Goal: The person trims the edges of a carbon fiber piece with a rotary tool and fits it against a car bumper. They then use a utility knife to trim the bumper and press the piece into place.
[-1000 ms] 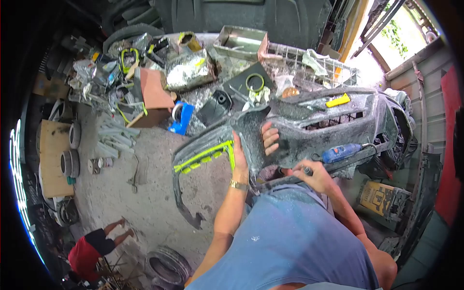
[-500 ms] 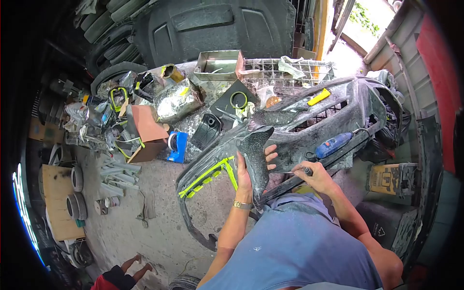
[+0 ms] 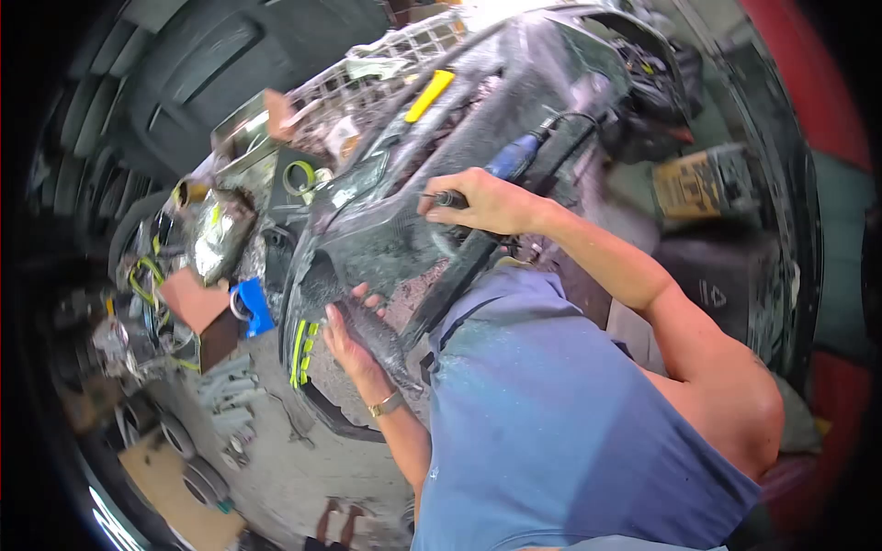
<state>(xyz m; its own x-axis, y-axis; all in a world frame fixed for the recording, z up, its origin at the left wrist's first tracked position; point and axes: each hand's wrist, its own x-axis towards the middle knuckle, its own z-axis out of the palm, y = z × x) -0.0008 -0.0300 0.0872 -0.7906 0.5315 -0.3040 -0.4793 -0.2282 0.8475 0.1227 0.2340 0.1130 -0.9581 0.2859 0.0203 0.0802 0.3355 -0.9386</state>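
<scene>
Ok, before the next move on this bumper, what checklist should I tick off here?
1. Left hand gripping the bumper at its lower edge: ok.
2. Right hand closed around the tool handpiece: ok.
3. Tool handpiece tip in contact with the bumper: cannot tell, picture blurred.
4. Blue tool body lying on the bumper: ok.
5. Left hand apart from the tool handpiece: ok.

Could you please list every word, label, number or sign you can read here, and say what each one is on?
No words or numbers can be read.
Cardboard box: dark print, too blurred to read.
Black bin: a pale triangle sign, with no legible letters.
Blue tool: any label is too small and blurred to read.
</scene>
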